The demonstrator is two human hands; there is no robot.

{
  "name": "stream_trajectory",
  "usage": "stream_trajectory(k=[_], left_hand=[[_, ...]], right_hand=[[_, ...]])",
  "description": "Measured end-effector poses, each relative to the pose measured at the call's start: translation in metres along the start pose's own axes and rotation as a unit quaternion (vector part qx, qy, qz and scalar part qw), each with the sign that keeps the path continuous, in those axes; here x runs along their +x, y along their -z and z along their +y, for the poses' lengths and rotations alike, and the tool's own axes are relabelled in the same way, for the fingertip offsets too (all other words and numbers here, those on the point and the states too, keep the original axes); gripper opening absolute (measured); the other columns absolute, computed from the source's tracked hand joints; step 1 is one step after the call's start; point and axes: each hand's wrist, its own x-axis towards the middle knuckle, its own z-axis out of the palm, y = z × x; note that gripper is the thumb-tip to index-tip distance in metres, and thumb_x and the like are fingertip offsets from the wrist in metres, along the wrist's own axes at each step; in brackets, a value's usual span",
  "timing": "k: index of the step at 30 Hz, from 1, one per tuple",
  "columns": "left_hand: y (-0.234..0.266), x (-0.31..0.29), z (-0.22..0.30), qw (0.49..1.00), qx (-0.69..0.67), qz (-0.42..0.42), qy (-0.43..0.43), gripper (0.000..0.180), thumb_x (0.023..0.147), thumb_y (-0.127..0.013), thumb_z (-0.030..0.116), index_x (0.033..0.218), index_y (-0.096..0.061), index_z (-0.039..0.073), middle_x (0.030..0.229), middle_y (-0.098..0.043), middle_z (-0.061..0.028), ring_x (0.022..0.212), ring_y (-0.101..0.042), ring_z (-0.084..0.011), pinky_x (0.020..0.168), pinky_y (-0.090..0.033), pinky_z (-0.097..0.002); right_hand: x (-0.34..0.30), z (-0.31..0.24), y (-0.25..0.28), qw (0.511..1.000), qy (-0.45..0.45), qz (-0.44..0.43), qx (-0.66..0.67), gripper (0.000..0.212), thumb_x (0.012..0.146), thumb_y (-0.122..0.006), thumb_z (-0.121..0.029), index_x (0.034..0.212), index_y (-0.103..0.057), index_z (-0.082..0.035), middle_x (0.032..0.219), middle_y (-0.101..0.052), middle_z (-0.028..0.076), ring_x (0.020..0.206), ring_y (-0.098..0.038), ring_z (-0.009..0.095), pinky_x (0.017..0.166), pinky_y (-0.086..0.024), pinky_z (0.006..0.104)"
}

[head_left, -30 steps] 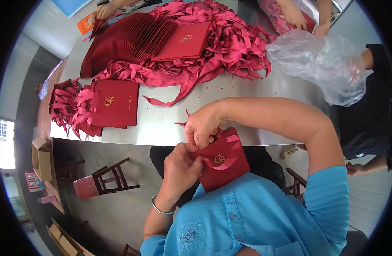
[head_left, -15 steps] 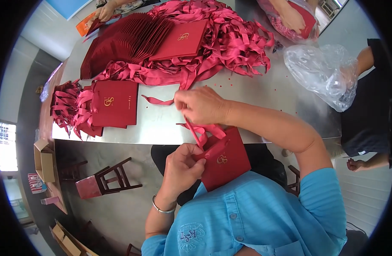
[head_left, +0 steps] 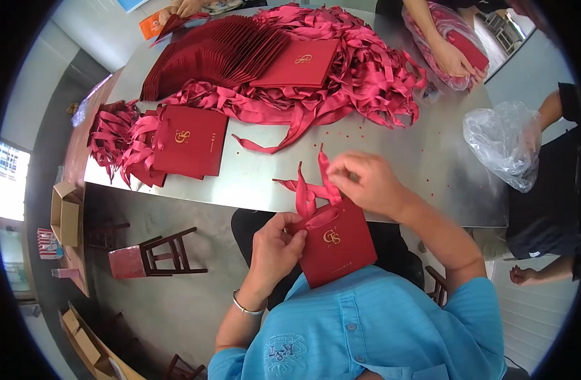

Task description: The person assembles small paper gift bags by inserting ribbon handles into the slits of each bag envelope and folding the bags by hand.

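Observation:
My left hand [head_left: 279, 247] pinches the upper left edge of a small red paper gift bag [head_left: 341, 250] with a gold emblem, held against my lap. Pink-red ribbon [head_left: 308, 201] passes through the top of the bag, and its loose pointed ends stick up. At the bag's upper right corner my right hand [head_left: 366, 182] has its fingers curled against one upright ribbon end [head_left: 326, 170], apparently pinching it. Farther off on the metal table [head_left: 265, 183], a single ribbon [head_left: 271, 147] trails from a large heap of ribbons [head_left: 379, 69].
At left lie ribboned bags [head_left: 199, 142]. Behind are a fanned row of dark red bags [head_left: 208, 60] and a flat stack of bags [head_left: 303, 63]. Co-workers' hands hold clear plastic bags [head_left: 502, 142] at right and far right. A wooden stool [head_left: 157, 256] stands on the floor at left.
My right hand has moved right and down, nearer the bag. Ribbon ends that it pulled leftward now stand up from the bag. My left hand keeps its grip.

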Motion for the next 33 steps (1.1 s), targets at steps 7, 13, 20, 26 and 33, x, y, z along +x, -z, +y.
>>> stream_trajectory(k=[7,13,20,26,33], left_hand=[[-0.009,-0.007,-0.018,0.965,0.095,0.111,-0.219,0.019,0.081,-0.070,-0.001,0.099,-0.063,0.000,0.093,-0.066,-0.0085,0.057,-0.054,-0.0046,0.052,-0.044,-0.0196],[-0.005,-0.015,-0.037,0.989,0.011,0.131,-0.063,0.036,0.085,-0.073,0.011,0.113,-0.054,-0.002,0.108,-0.062,-0.0116,0.076,-0.060,-0.0117,0.067,-0.049,-0.0256],[-0.002,0.003,-0.061,0.875,-0.450,-0.076,0.160,0.038,0.086,-0.072,0.014,0.116,-0.055,-0.002,0.099,-0.068,-0.0112,0.090,-0.067,-0.0191,0.083,-0.056,-0.0330],[-0.009,-0.005,-0.043,0.879,-0.452,-0.050,0.144,0.025,0.086,-0.069,0.001,0.109,-0.059,-0.002,0.100,-0.068,-0.0114,0.089,-0.067,-0.0173,0.082,-0.057,-0.0304],[-0.016,-0.017,-0.045,0.898,-0.425,-0.050,0.103,0.033,0.089,-0.065,-0.002,0.120,-0.057,-0.006,0.107,-0.068,-0.0145,0.092,-0.067,-0.0169,0.084,-0.057,-0.0296]], right_hand=[[-0.044,-0.014,-0.009,0.997,0.055,0.032,-0.052,0.023,0.076,-0.078,-0.015,0.094,-0.067,-0.005,0.095,-0.065,0.008,0.086,-0.062,0.027,0.075,-0.052,0.0367],[-0.051,-0.009,-0.021,0.995,0.080,0.036,-0.048,0.025,0.074,-0.078,-0.014,0.095,-0.068,-0.006,0.098,-0.065,0.007,0.089,-0.059,0.027,0.078,-0.050,0.0364],[-0.056,-0.013,-0.025,0.997,0.076,0.013,-0.015,0.021,0.074,-0.078,-0.012,0.092,-0.069,-0.006,0.097,-0.064,0.008,0.088,-0.059,0.027,0.077,-0.050,0.0365],[-0.053,-0.019,-0.028,0.996,0.069,0.046,-0.007,0.012,0.077,-0.076,-0.012,0.084,-0.069,-0.004,0.094,-0.063,0.008,0.085,-0.060,0.026,0.073,-0.050,0.0376],[-0.002,-0.042,-0.027,0.964,-0.115,-0.211,-0.110,0.024,0.079,-0.070,-0.028,0.073,-0.071,-0.004,0.073,-0.067,0.014,0.075,-0.067,0.030,0.070,-0.051,0.0405]])
